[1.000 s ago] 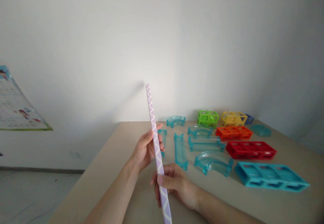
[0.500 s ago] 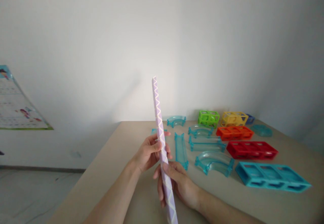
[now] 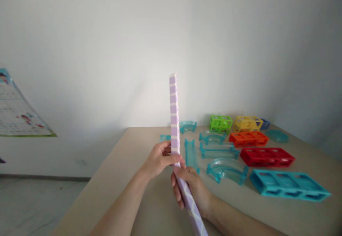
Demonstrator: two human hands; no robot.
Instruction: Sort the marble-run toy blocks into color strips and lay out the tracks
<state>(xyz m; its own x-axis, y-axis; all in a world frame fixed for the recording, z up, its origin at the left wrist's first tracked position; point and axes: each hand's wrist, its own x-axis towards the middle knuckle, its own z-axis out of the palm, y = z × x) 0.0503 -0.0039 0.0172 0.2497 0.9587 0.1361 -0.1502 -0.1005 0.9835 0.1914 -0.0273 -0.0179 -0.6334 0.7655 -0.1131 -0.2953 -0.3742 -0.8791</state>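
A long lilac snake puzzle (image 3: pixel 174 122) with pale seams stands nearly upright in front of me. It bends between my two hands, and the upper segments face another way than the lower ones. My left hand (image 3: pixel 160 159) is closed around the middle, its thumb pressed across the front. Just below, my right hand (image 3: pixel 191 184) grips the lower part, thumb on top and fingers curled underneath. The puzzle's bottom end runs out of view at the lower edge.
On the table (image 3: pixel 112 179), clear teal track pieces (image 3: pixel 227 168) lie right of my hands. Beyond them are open block frames in teal (image 3: pixel 288 184), red (image 3: pixel 267 157), orange (image 3: pixel 248 139), green (image 3: pixel 220 123) and yellow (image 3: pixel 248 124). A wall (image 3: pixel 133 51) stands behind.
The upper part of the snake puzzle has turned, its zigzag seams now showing as crosswise bands, and its tip has moved right. The lower end has swung right with my right hand.
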